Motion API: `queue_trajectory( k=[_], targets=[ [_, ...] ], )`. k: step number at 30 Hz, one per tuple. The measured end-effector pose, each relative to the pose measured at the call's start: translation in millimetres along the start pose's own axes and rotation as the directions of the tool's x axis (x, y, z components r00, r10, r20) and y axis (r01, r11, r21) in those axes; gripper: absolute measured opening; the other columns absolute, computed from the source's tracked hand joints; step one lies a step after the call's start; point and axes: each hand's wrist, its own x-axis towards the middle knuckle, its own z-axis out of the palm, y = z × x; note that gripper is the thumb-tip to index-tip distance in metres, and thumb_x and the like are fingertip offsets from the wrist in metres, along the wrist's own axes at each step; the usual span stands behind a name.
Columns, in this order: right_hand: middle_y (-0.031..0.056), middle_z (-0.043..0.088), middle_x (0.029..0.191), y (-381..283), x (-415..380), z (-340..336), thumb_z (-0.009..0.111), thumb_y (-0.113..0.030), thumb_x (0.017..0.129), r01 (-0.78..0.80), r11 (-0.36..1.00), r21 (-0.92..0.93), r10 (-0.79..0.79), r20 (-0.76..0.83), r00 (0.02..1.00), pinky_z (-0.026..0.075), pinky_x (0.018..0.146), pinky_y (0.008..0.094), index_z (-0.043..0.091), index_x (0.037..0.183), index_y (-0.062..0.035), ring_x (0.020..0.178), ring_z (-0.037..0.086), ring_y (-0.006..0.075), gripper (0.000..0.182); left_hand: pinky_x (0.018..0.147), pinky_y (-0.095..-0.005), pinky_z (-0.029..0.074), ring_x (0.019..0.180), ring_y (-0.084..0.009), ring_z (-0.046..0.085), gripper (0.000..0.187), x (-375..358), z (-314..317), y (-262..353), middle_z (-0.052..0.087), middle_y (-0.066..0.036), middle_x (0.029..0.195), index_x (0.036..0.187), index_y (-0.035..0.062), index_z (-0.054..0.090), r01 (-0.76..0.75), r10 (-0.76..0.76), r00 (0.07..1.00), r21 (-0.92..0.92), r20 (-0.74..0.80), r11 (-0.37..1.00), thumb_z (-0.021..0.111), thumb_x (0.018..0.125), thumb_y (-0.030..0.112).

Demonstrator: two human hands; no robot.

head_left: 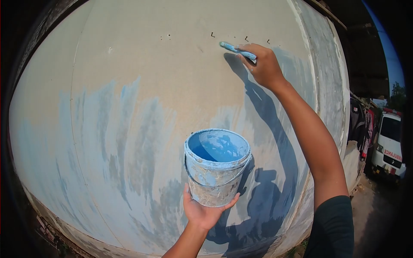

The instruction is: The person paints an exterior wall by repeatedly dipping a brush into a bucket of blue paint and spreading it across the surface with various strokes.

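My left hand (pixel 204 214) supports a paint bucket (pixel 215 189) from below, palm under its base and fingers spread up its sides. Blue paint (pixel 202 151) lies inside, and the bucket's outer wall is crusted with dried splashes. A thin wire handle (pixel 215 185) hangs down across its front. Higher up, my right hand (pixel 263 64) is closed on a blue-smeared paintbrush (pixel 234 48), which slants left close over the wall (pixel 189 77). Uneven pale blue strokes (pixel 148 137) cover the wall's lower part, while the upper part is bare beige.
Small hooks (pixel 246 39) stick out of the wall near the brush. The wall ends at a rough grey corner strip (pixel 329 86) on the right. Beyond it hang clothes (pixel 365 122), and a white ambulance (pixel 389 144) is parked. My shadow (pixel 269 193) falls across the painted area.
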Motion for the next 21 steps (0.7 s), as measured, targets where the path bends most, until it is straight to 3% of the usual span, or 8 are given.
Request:
queue_trajectory(
  k=[3,7,9,12,14,15,17,21],
  targets=[
    [0.0123,0.079,0.103,45,15,30,0.08,-0.016,0.096,0.141,0.99,0.008,-0.139,-0.11,0.984,0.059,0.079,0.0402,0.079,0.114,-0.0065,0.087,0.073,0.0318,0.02,0.123,-0.0782,0.023,0.163,-0.0414,0.022,0.082,7,-1,-14,0.019,-0.015,0.179,0.173,0.0239,0.021,-0.054,0.053,0.998,0.006,0.013,0.999,0.032,0.105,0.068],
    [0.0104,0.078,0.1,52,9,46,0.082,-0.011,0.09,0.177,0.98,-0.089,-0.185,-0.086,0.979,0.06,0.08,0.0423,0.078,0.115,-0.0085,0.092,0.073,0.0312,0.025,0.123,-0.0783,0.021,0.164,-0.0413,0.021,0.082,13,-6,-24,0.017,-0.015,0.18,0.173,0.0238,0.021,-0.09,0.09,0.996,-0.035,-0.012,0.995,0.033,0.105,0.068],
    [0.0089,0.076,0.098,42,-17,44,0.085,-0.005,0.082,0.272,0.938,-0.216,-0.261,0.077,0.962,0.061,0.081,0.042,0.077,0.114,-0.0109,0.095,0.072,0.03,0.033,0.123,-0.0783,0.021,0.164,-0.0414,0.021,0.082,13,-7,-29,0.017,-0.015,0.18,0.173,0.0236,0.02,-0.112,0.112,0.994,-0.014,-0.013,0.994,0.033,0.105,0.068],
    [0.0082,0.074,0.096,30,-40,25,0.085,-0.001,0.075,0.35,0.923,-0.161,-0.301,0.264,0.916,0.061,0.081,0.0421,0.076,0.113,-0.0122,0.095,0.072,0.0289,0.041,0.123,-0.0781,0.021,0.164,-0.0417,0.02,0.083,11,-8,-35,0.016,-0.015,0.18,0.174,0.0234,0.02,-0.146,0.146,0.989,0.021,-0.023,0.989,0.033,0.105,0.068],
    [0.0081,0.076,0.1,21,-28,8,0.082,-0.004,0.081,0.334,0.939,-0.08,-0.308,0.233,0.922,0.06,0.08,0.04,0.077,0.112,-0.0111,0.093,0.072,0.0295,0.032,0.123,-0.078,0.021,0.164,-0.0418,0.02,0.083,9,-7,-34,0.016,-0.016,0.18,0.174,0.0233,0.02,-0.163,0.164,0.986,0.04,-0.027,0.986,0.034,0.105,0.068],
    [0.0084,0.077,0.101,12,-16,-2,0.081,-0.007,0.085,0.072,0.997,0.016,-0.074,0.242,0.968,0.059,0.079,0.0386,0.078,0.11,-0.0107,0.09,0.072,0.0289,0.026,0.123,-0.0779,0.021,0.164,-0.0419,0.021,0.084,8,-7,-34,0.017,-0.016,0.18,0.174,0.0232,0.02,-0.162,0.165,0.985,0.058,-0.044,0.985,0.034,0.104,0.068],
    [0.0125,0.08,0.105,12,5,-1,0.077,-0.019,0.094,-0.347,0.899,0.267,0.297,0.211,0.931,0.057,0.08,0.037,0.08,0.106,-0.0058,0.085,0.073,0.028,0.018,0.123,-0.0778,0.021,0.164,-0.0419,0.021,0.084,7,-7,-33,0.017,-0.016,0.18,0.174,0.0231,0.02,-0.151,0.155,0.986,0.078,-0.058,0.986,0.035,0.104,0.068],
    [0.016,0.08,0.104,47,41,48,0.079,-0.021,0.094,-0.429,0.759,0.49,0.522,-0.062,0.851,0.059,0.086,0.0392,0.079,0.105,-0.0017,0.089,0.075,0.0294,0.023,0.123,-0.0776,0.021,0.163,-0.042,0.022,0.085,8,-5,-38,0.019,-0.017,0.179,0.173,0.0226,0.021,-0.143,0.144,0.987,0.007,-0.072,0.99,0.037,0.104,0.068]
  ],
)
